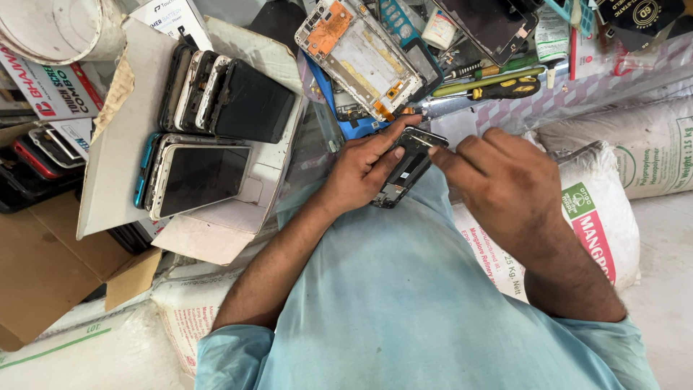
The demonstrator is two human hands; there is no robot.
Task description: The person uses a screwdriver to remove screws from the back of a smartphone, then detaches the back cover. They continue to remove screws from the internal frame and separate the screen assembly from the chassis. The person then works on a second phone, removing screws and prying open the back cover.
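Both hands are on a small dark phone frame [406, 167], held over the lap just near of the cluttered tabletop [505, 108]. The left hand [361, 170] has its fingers [393, 130] wrapped round the frame's edge; the right hand [505, 180] pinches the far corner. Looks light, thin and stiff, probably easy to crack, so the edges seem the safe hold. To the left, stacked phones [209, 137] sit on a cardboard lid [115, 173]; an opened white chassis [357, 54] and screwdrivers [498, 83] crowd the far side.
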